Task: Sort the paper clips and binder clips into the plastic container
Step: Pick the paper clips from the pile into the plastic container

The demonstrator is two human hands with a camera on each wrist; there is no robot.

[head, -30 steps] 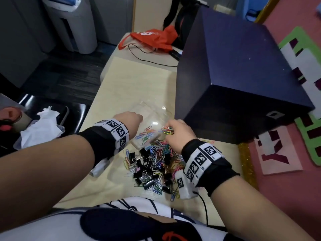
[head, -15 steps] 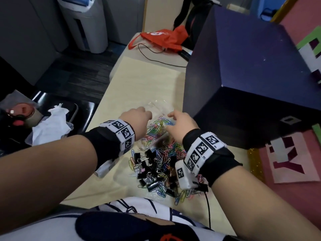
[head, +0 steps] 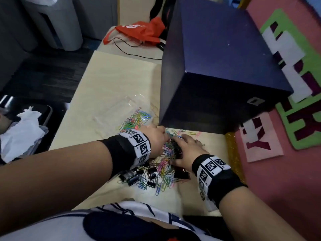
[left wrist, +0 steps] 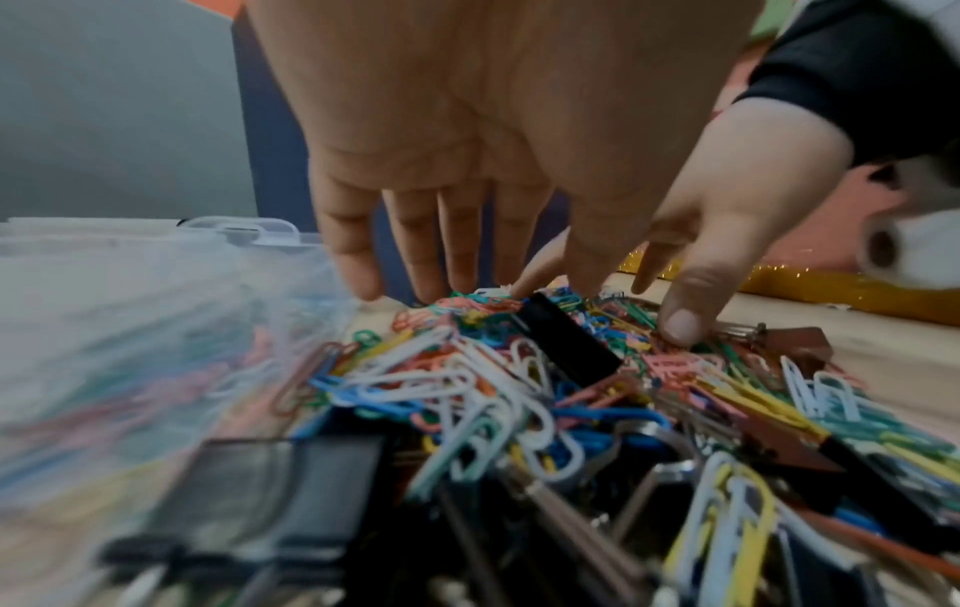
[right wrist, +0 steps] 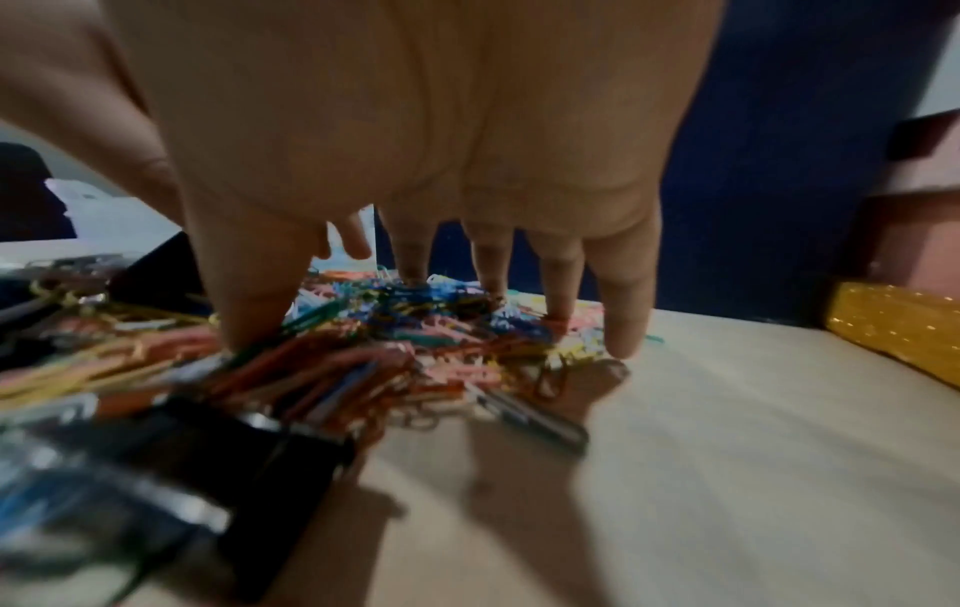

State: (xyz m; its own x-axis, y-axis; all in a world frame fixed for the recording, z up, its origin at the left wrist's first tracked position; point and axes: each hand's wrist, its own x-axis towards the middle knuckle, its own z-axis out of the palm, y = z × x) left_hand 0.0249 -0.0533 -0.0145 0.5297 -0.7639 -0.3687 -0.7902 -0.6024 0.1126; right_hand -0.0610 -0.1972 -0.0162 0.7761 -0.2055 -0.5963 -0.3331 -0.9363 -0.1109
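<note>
Beside the big dark blue box (head: 217, 66), the clear plastic container (head: 121, 110) already holds coloured paper clips, while the left hand (head: 156, 138) and right hand (head: 187, 150), both spread and gripping nothing, rake the mixed heap (head: 163, 164), where tangled paper clips could drag black binder clips (head: 151, 184) along.

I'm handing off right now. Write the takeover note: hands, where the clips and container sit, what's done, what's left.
Left hand: open, fingertips on the mixed pile.
Right hand: open, fingers spread on the same pile.
Plastic container: on the table beyond the left hand, beside the dark blue box.
Done: coloured paper clips lie in the container.
Left: most paper clips and the black binder clips.
</note>
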